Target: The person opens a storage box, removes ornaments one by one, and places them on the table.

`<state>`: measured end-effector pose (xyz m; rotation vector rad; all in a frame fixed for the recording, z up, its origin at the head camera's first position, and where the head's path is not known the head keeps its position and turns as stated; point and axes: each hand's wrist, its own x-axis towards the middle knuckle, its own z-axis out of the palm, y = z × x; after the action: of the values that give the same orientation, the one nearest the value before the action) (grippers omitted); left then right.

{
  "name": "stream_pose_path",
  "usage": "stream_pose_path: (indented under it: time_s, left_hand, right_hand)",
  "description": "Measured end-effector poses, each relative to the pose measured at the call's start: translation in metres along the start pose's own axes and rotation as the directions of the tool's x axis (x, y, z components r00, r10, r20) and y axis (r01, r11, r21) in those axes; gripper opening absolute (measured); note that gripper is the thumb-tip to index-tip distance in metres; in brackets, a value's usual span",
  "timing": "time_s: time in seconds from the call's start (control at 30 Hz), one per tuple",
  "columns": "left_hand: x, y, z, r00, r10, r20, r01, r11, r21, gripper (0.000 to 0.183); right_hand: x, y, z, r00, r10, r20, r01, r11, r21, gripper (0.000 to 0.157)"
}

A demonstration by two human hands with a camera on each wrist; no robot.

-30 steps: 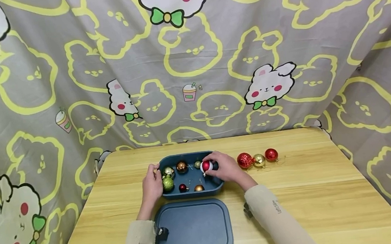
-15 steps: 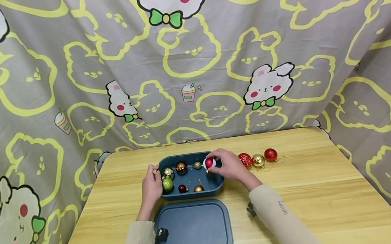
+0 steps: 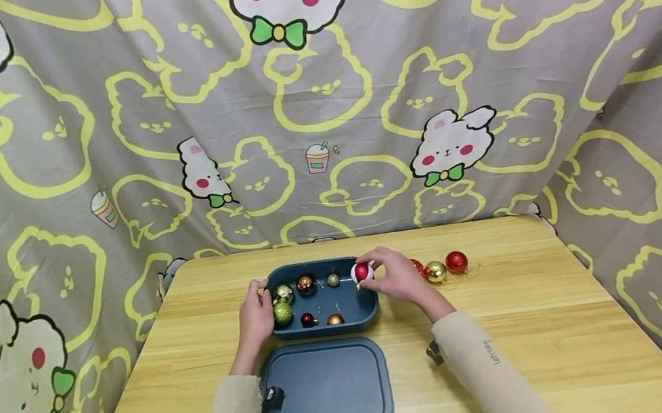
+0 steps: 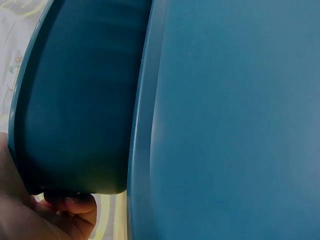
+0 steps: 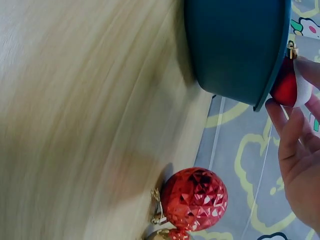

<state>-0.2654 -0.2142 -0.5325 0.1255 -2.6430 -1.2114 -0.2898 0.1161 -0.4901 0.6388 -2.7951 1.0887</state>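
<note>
A red-and-white Christmas bauble (image 3: 362, 272) is pinched between the thumb and fingers of my right hand (image 3: 399, 279), over the right end of the dark blue box (image 3: 327, 330). In the right wrist view, the bauble (image 5: 283, 86) shows its gold cap beside the rim. My left hand (image 3: 255, 316) grips the box's left end, its curled fingers against the outer wall in the left wrist view. Inside lie a green glitter bauble (image 3: 283, 314), a pale gold one (image 3: 284, 293), a bronze one (image 3: 306, 284) and several smaller ones.
The flat blue lid (image 3: 326, 394) lies in front of the box on the wooden table (image 3: 542, 339). Right of the right hand sit a gold bauble (image 3: 436, 271), a shiny red one (image 3: 456, 262) and a faceted red one (image 5: 196, 199). A patterned curtain (image 3: 341, 185) hangs behind.
My right hand has moved right with the red-and-white bauble, from inside the box toward its right rim, now covering part of the faceted red bauble. The left hand keeps its grip.
</note>
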Motion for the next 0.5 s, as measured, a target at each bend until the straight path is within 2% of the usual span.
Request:
stream_pose_path:
  time_s: [0.5]
  left_hand:
    - [0.001,0.0,0.0,1.0,0.0,0.009,0.0,1.0,0.002,0.024]
  right_hand:
    - [-0.009,0.014,-0.025,0.997,-0.026,-0.069,0.028,0.999,0.028,0.042]
